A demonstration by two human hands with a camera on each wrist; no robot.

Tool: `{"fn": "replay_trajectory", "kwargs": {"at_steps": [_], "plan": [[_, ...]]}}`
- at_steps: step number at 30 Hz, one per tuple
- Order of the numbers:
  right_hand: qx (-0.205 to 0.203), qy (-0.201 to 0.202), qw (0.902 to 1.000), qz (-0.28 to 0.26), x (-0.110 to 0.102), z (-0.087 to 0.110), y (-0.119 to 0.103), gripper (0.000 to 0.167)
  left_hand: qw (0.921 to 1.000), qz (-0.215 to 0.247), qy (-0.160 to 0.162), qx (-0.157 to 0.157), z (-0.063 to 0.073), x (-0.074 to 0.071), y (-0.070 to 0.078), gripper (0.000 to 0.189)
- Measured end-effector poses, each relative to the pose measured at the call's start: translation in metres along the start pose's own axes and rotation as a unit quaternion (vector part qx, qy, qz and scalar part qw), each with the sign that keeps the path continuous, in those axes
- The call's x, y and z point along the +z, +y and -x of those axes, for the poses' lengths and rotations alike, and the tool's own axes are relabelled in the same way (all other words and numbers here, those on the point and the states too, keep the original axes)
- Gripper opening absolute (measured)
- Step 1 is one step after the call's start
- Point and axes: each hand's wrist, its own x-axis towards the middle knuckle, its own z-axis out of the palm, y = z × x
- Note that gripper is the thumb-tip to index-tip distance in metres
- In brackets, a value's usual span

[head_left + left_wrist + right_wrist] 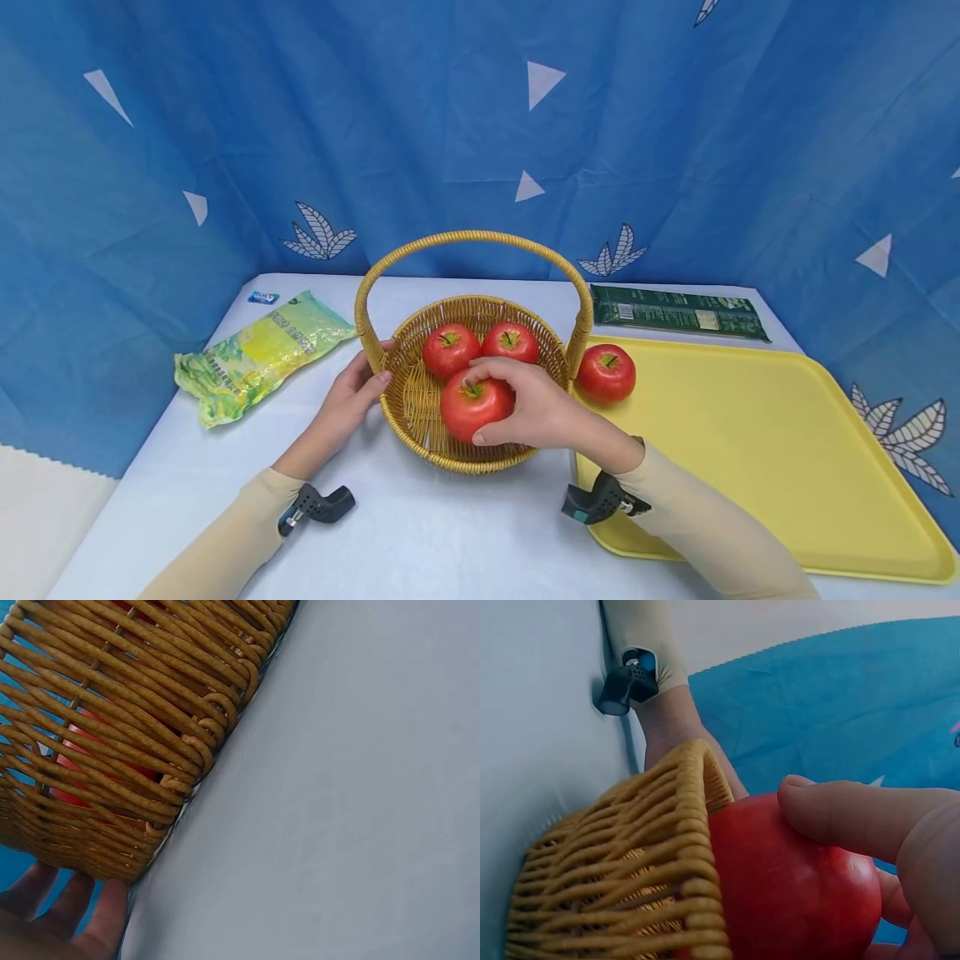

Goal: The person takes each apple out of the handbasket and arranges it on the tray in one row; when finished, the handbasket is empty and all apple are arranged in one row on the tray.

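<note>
A wicker basket [412, 442] with a tall arched handle stands at mid-table. My left hand [352, 387] grips its left side, thumb at the rim beside the handle's foot; in the left wrist view the fingers [105, 919] meet the outer weave. Over the front of the basket my right hand [528, 404] holds a red apple [468, 408], thumb on the near side and fingers over the top. The right wrist view has this apple [787, 885] right at the basket's rim. Behind it, two more red apples, one left [450, 348] and one right [510, 340], lie inside the basket.
Another red apple [606, 375] sits at the left edge of a yellow tray [750, 450] on the right. Beyond the tray lies a dark green packet [678, 311]. At the left are a green-yellow bag [262, 358] and a small blue packet [263, 297]. Blue cloth hangs behind.
</note>
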Motion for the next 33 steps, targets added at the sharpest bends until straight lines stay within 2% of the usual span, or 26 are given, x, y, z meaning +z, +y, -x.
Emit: {"fn": "replay_trajectory", "kwargs": {"at_steps": [7, 18, 25, 33], "plan": [[0.005, 0.002, 0.9999, -0.010, -0.015, 0.014, 0.004, 0.054, 1.0000, 0.000, 0.003, 0.000, 0.000, 0.000, -0.001, 0.051], [0.008, 0.032, 0.9991, -0.025, -0.037, 0.035, 0.012, 0.057, 1.0000, -0.007, 0.003, -0.002, 0.000, 0.001, -0.001, 0.051], [0.008, 0.046, 0.9973, -0.056, -0.056, 0.053, 0.016, 0.058, 1.0000, -0.003, 0.004, 0.006, 0.000, 0.001, -0.001, 0.051], [0.027, 0.076, 0.9961, -0.035, -0.080, 0.076, 0.021, 0.053, 0.9999, -0.004, 0.002, 0.010, 0.000, 0.001, 0.000, 0.051]]}}
